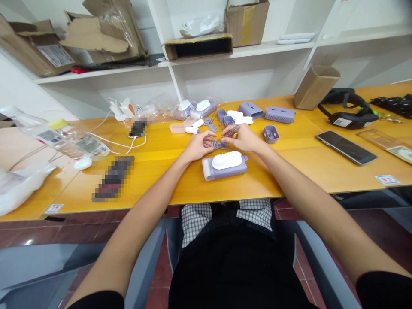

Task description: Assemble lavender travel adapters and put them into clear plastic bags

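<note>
Presently | purple piece (220, 145) between left hand (200, 146) and right hand (243, 138), nearer left | long axis sideways | fingers curled, grip unclear

From head height, the sole view looks forward and down over the nearby table (289, 174), hands (200, 146) near centre, shelves (257, 50) at twelve o'clock and lap (257, 211) at six.

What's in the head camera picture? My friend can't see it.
A person holds left hand and right hand close together at a small purple part over a yellow table. Nearer the camera lies a purple case topped with white bristles.
</note>
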Tool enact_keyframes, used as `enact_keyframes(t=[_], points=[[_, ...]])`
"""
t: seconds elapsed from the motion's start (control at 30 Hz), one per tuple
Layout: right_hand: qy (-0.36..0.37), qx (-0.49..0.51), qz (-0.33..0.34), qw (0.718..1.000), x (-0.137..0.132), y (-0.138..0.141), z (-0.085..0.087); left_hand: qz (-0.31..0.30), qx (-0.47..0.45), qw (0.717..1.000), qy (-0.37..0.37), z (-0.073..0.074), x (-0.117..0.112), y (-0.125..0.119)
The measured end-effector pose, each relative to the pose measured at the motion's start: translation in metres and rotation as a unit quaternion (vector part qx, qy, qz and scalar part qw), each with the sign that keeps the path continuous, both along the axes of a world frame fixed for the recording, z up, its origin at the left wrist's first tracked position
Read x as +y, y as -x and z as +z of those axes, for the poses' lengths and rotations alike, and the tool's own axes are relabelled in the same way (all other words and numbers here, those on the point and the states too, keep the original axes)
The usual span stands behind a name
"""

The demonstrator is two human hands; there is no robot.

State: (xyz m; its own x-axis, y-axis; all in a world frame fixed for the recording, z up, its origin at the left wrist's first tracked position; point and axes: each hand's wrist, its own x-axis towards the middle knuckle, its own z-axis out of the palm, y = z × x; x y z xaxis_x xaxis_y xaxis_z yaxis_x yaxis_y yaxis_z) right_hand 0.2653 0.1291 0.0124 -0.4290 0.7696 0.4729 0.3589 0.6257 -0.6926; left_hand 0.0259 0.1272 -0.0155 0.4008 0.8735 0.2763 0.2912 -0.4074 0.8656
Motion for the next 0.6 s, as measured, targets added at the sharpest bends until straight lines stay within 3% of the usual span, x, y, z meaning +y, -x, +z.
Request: enact_keyframes(t=[0.6], points=[[-0.004,-0.073,-0.039,0.997,0.0008,-0.0011,0.0033,0.002,-0.001,1.0,-0.002,-0.0005,-0.0006,-0.0007]])
